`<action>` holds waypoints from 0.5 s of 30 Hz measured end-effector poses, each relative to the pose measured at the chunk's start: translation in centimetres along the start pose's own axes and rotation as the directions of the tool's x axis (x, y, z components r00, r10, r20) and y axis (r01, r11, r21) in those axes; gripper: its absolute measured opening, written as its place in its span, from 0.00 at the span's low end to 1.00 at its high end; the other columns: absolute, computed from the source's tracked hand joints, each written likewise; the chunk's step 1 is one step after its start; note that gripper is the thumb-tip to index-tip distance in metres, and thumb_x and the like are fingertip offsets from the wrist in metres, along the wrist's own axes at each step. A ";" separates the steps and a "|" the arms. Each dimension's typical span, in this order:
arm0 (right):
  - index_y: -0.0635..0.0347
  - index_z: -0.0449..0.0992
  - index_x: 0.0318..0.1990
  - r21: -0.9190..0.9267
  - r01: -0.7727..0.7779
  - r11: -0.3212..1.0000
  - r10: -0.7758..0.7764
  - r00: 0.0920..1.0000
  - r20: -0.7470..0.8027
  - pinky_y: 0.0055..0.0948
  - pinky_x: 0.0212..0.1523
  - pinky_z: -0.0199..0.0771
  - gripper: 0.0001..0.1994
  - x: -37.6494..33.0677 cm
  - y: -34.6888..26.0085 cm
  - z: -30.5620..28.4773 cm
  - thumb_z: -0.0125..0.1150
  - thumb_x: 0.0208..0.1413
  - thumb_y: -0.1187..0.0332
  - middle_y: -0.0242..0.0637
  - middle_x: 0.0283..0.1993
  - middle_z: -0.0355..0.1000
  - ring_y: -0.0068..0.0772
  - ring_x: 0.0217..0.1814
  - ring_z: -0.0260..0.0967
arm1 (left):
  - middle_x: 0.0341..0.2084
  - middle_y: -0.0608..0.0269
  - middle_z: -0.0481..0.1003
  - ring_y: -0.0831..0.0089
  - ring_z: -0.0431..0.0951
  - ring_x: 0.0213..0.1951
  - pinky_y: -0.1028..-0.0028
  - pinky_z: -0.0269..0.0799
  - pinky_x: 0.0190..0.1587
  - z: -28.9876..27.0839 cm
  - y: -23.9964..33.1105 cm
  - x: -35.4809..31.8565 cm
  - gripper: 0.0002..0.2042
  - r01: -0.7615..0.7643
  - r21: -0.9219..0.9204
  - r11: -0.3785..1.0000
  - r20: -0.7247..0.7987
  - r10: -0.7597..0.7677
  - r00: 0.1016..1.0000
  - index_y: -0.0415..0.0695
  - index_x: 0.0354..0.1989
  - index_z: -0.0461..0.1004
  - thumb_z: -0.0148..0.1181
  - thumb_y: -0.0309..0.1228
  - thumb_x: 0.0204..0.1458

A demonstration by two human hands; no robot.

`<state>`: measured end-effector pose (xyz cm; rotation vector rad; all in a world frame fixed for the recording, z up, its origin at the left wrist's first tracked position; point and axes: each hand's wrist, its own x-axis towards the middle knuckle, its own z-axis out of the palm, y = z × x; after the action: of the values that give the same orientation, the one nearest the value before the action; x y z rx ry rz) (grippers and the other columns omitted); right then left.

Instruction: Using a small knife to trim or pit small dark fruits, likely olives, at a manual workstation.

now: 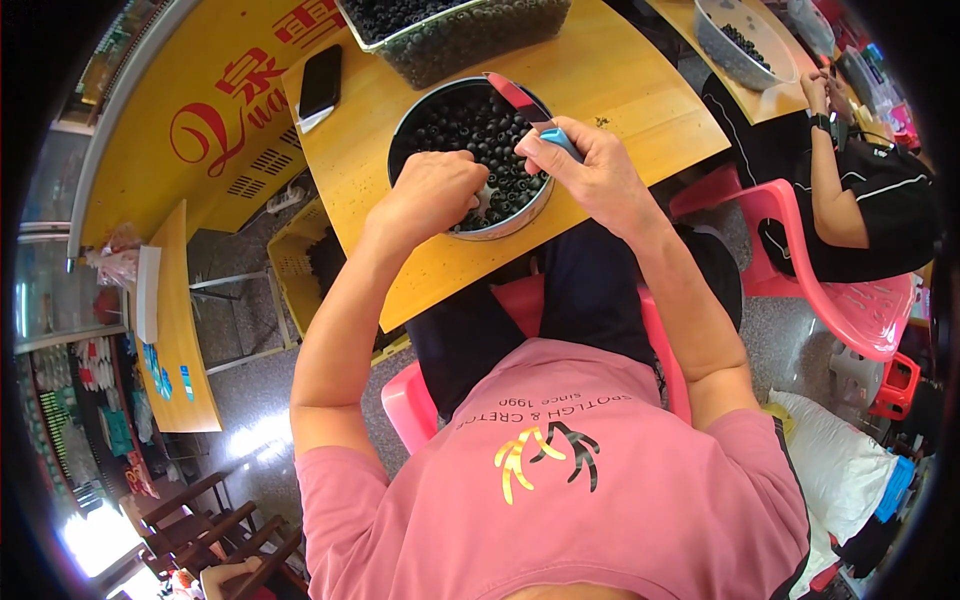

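My right hand [597, 172] is closed around the light-blue handle of a small knife [563, 143]. Its blade, with a red-pink sheen, points up and left over the far rim of a round metal bowl [545, 208]. Many small dark round pieces [470, 128], some with hollow-looking ends, fill the bowl. Over the bowl's near left side, my left hand [437, 190] has its fingers curled in; what they hold, if anything, is hidden.
The bowl rests on a yellow wooden table [640, 110] scattered with dark crumbs. Beyond it is a clear rectangular tub [480, 45] of dark pieces; a black phone [321, 80] lies at left. A co-worker [850, 190] sits at right near a pink chair [790, 240] and another tub [745, 70].
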<state>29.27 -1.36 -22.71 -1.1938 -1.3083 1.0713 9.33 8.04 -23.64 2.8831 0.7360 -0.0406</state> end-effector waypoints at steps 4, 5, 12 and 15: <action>0.64 0.78 0.41 0.002 -0.028 1.000 0.028 1.000 -0.009 0.18 0.41 0.67 0.12 0.0 -0.1 0.0 0.59 0.61 0.63 0.29 0.33 0.74 0.15 0.38 0.67 | 0.29 0.59 0.75 0.62 0.77 0.34 0.65 0.72 0.36 -0.2 -0.2 0.1 0.06 0.002 -0.122 0.992 -0.081 -0.012 0.997 0.42 0.30 0.76 0.64 0.28 0.45; 0.64 0.78 0.41 0.023 -0.020 1.000 0.021 1.000 -0.013 0.18 0.41 0.67 0.12 0.0 0.1 0.0 0.59 0.61 0.63 0.28 0.33 0.74 0.15 0.38 0.67 | 0.29 0.60 0.76 0.66 0.78 0.32 0.70 0.73 0.35 -0.4 -0.2 0.0 0.06 -0.004 -0.281 0.960 -0.167 -0.044 0.985 0.41 0.32 0.76 0.64 0.27 0.46; 0.64 0.77 0.42 0.153 0.001 0.988 0.011 0.997 -0.075 0.14 0.33 0.66 0.13 0.2 0.5 1.9 0.58 0.62 0.61 0.27 0.32 0.73 0.12 0.31 0.65 | 0.32 0.69 0.76 0.85 0.72 0.32 0.83 0.68 0.35 -1.9 2.5 -1.4 0.12 -0.213 -0.964 0.158 -0.260 -0.403 0.878 0.37 0.46 0.74 0.62 0.27 0.56; 0.62 0.77 0.42 0.285 -0.059 0.957 0.063 0.998 -0.004 0.12 0.25 0.59 0.14 0.1 -0.5 2.5 0.58 0.62 0.60 0.25 0.30 0.73 0.09 0.24 0.59 | 0.34 0.70 0.76 0.86 0.71 0.33 0.85 0.66 0.35 -1.1 3.5 -1.7 0.12 -0.316 -0.945 0.083 -0.316 -0.478 0.819 0.38 0.47 0.75 0.62 0.27 0.56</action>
<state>26.71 -1.27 -22.41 -1.0267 -1.0699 1.2483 9.48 4.40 -21.94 1.3363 0.5892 0.9979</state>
